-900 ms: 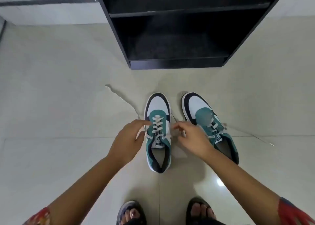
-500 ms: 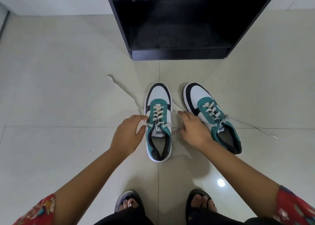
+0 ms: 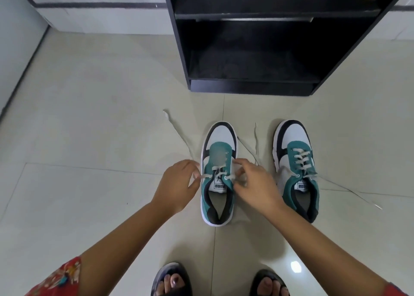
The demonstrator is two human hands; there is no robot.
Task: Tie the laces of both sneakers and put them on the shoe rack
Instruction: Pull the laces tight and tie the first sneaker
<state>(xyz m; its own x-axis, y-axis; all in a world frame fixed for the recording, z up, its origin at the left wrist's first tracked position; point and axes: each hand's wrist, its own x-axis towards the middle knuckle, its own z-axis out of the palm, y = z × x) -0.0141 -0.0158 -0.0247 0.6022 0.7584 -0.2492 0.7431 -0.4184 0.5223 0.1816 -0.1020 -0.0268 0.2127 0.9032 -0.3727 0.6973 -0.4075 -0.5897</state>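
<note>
Two teal, white and black sneakers stand on the tiled floor, toes toward the rack. Beside the left sneaker (image 3: 218, 147), my left hand (image 3: 179, 183) pinches its left lace, which trails up and left across the floor. My right hand (image 3: 255, 183) rests over the same shoe's right side, fingers closed on the right lace near the top eyelets. The right sneaker (image 3: 295, 161) stands alone, its laces untied and spread over the floor. The black shoe rack (image 3: 253, 87) is straight ahead with open shelves.
My two feet in dark sandals (image 3: 172, 282) stand at the bottom edge. A white wall with a dark stripe (image 3: 100, 5) runs behind the rack. A loose lace end (image 3: 358, 193) from the right sneaker lies far out to the right.
The view has tilted up and closer. Both hands have drawn in onto the left sneaker's laces, the right hand moving from the floor beside the shoe onto its upper.
</note>
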